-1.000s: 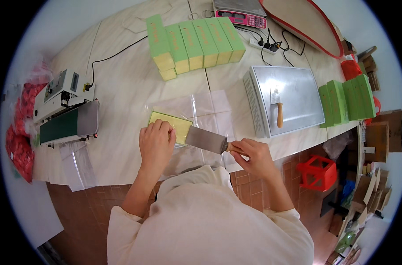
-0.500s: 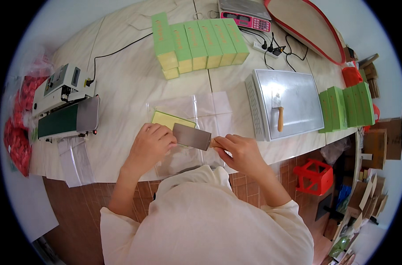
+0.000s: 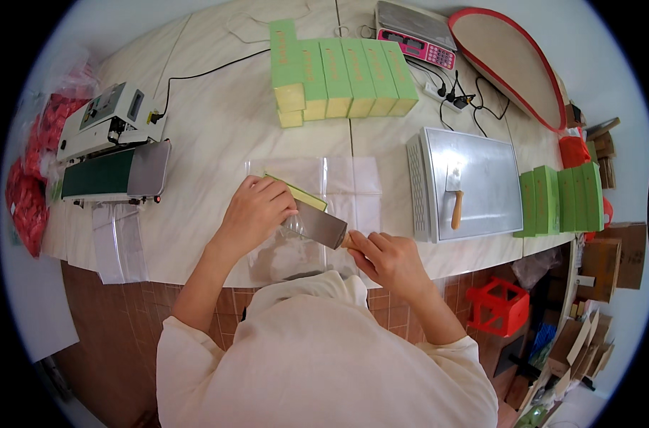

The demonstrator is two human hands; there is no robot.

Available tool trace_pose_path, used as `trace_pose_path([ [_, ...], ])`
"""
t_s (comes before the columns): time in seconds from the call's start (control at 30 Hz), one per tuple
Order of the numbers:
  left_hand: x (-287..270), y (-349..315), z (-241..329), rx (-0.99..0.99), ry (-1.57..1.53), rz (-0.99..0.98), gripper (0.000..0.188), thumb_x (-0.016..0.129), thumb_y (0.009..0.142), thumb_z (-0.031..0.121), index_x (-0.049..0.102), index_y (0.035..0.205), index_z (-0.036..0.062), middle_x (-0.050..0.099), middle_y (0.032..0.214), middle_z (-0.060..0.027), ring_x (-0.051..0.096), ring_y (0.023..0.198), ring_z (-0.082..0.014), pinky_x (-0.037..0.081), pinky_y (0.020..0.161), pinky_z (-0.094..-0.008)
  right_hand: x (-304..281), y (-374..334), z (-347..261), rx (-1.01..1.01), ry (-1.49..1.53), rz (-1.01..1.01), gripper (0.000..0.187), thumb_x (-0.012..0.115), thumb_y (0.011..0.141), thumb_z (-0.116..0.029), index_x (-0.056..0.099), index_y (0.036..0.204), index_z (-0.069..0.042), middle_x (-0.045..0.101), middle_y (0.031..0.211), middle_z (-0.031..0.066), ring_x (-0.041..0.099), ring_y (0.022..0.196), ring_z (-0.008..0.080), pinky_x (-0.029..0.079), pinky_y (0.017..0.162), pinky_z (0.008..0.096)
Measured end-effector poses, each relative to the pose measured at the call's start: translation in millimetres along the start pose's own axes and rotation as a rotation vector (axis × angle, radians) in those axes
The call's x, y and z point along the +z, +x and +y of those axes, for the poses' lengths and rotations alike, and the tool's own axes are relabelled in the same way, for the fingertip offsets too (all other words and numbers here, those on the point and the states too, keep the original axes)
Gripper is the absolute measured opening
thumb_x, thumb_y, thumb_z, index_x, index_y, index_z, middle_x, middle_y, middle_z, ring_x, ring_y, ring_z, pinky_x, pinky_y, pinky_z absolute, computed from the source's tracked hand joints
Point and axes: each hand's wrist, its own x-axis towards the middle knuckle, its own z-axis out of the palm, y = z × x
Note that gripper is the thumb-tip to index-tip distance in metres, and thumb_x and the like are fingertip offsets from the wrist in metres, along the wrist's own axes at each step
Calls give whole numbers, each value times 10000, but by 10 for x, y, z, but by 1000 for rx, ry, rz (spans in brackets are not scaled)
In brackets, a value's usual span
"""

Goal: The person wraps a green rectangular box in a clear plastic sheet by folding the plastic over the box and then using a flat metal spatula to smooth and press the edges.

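Hands: two, held apart, with the scraper spanned between them.
Right hand (image 3: 390, 262): closed around the wooden handle of a scraper (image 3: 322, 225); the broad metal blade is pointed toward the left hand.
Left hand (image 3: 260, 207): fingers curled at the near left end of a box (image 3: 307, 199), beside the blade tip; whether the box is gripped or only pressed cannot be told.
Box: one, yellow with green edging, placed between the hands just beyond the blade; partly covered by left hand and scraper.
Clear bag (image 3: 356, 184): laid flat on the table (image 3: 210, 128), beneath and beyond both hands.
Green boxes (image 3: 360, 82): stood in a row, well beyond the hands.
Sealing machine (image 3: 114, 146): set well to the left of the left hand; further clear bags (image 3: 119, 242) laid below it.
Metal case (image 3: 481, 171): placed to the right of and beyond the right hand; a smaller scraper (image 3: 456, 208) laid on top.
More green boxes (image 3: 545, 196): stood past the case.
Scale (image 3: 417, 39): set far beyond the right hand.
Red stool (image 3: 498, 305): stood on the floor, right of the right hand.
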Motion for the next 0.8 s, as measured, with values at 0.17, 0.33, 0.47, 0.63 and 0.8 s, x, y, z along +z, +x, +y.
trace_pose_path([
  [0.17,8,-16,-25,-9,-1,10,131,733,778,177,625,783,103,587,841,-8,577,885,-202,426,833,-354,-66,-139,61,28,-46,10,299,757,790,-148,659,1059,-62,532,642,10,567,551,177,438,468,320],
  [0.33,110,-58,-90,2,56,8,123,718,793,168,613,810,107,592,879,-1,580,921,-190,433,876,-354,-284,-341,113,110,21,1,292,778,748,-104,713,1027,-48,583,638,29,567,521,188,439,467,309],
  [0.47,134,-40,-137,18,62,-27,97,704,803,158,623,823,109,598,899,-1,582,933,-191,436,888,-354,-334,-371,105,180,125,43,285,773,734,-68,724,1014,-44,607,650,45,565,500,197,439,465,307],
  [0.63,140,30,-132,28,103,-26,86,697,804,164,632,814,109,596,887,-4,582,923,-192,441,879,-352,-158,-257,-8,148,209,15,309,753,751,-47,708,1056,-31,599,660,54,560,510,198,436,468,308],
  [0.8,120,54,-140,-3,68,9,93,705,788,148,628,805,101,593,879,-10,579,901,-198,457,816,-347,-65,-104,-65,136,131,3,289,737,776,-33,693,1061,-21,589,681,62,561,513,211,444,475,322],
])
